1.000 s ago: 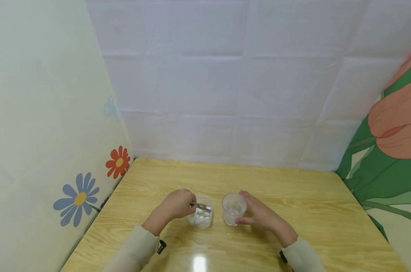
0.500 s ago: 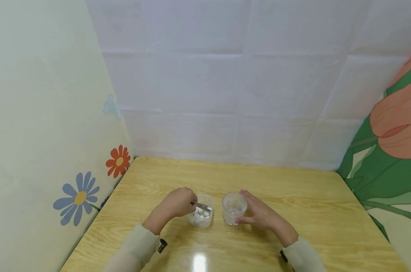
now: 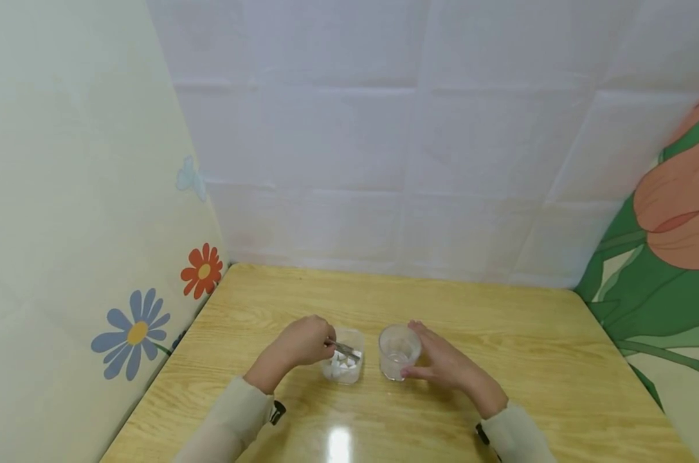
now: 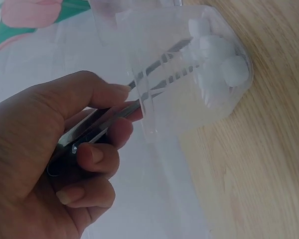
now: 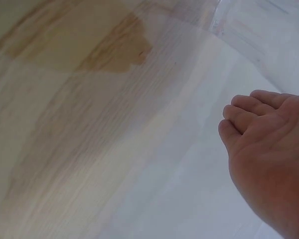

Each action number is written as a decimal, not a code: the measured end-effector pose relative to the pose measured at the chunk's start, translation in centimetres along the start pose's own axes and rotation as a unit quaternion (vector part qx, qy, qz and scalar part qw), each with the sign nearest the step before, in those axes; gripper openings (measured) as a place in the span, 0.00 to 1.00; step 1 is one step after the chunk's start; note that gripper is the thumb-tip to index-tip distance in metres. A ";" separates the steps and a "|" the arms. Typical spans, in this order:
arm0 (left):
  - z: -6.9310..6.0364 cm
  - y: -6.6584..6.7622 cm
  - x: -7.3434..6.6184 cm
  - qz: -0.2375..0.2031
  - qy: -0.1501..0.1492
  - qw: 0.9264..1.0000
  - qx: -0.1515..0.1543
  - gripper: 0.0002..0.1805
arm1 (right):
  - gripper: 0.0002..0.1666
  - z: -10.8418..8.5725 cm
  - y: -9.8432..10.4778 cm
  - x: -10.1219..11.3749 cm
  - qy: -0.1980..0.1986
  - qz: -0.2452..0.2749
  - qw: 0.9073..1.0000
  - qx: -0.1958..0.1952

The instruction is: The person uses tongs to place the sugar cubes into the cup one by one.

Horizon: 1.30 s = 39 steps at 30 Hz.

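My left hand [image 3: 303, 341] grips metal tweezers [image 3: 343, 349] from the left of a small clear plastic box [image 3: 353, 334]. In the left wrist view, the tweezers' ridged arms [image 4: 157, 64] reach into the box, apart from each other. Several small white lumps [image 4: 217, 50] lie at the bottom; whether the tips touch one is hard to tell. Right of the box stands a clear glass cup [image 3: 397, 363]. My right hand [image 3: 444, 363] holds its right side, thumb in front and fingers behind. The right wrist view shows this hand [image 5: 269, 134] with the cup only partly visible.
Box and cup stand side by side on a wood-grain table [image 3: 499, 334], a narrow gap between them. A white sheet [image 3: 337, 141] hangs behind the table. Flower-printed panels stand along the left [image 3: 83, 225] and right [image 3: 685, 296] sides.
The head view has tilted slightly, so the table sits a little higher. Both hands keep their holds, and the tweezers stay in the box with almost no movement.
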<state>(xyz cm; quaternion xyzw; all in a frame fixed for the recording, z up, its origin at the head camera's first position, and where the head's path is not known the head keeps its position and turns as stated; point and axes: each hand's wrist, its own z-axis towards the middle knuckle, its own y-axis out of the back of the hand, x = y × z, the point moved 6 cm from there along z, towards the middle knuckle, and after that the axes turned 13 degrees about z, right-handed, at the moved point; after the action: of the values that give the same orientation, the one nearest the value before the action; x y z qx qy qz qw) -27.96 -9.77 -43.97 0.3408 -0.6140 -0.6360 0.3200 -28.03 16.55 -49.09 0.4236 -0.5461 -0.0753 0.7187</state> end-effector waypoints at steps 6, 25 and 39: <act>0.1 -0.2 0.1 -0.026 -0.005 1.000 0.016 0.15 | 0.65 -0.1 0.1 0.2 0.004 0.009 1.000 0.002; 0.0 0.3 0.0 -0.039 -0.031 0.999 0.006 0.09 | 0.65 0.0 0.2 0.2 0.008 0.003 1.000 -0.002; -1.3 1.4 0.9 -0.061 -0.021 0.998 -0.016 0.08 | 0.65 0.0 0.1 0.2 0.005 0.014 1.000 0.003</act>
<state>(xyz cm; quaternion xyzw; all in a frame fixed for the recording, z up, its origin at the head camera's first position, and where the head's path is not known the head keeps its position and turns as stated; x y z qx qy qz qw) -27.42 -11.34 -42.66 0.3588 -0.5888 -0.6709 0.2729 -27.96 16.53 -48.90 0.4183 -0.5488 -0.0619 0.7211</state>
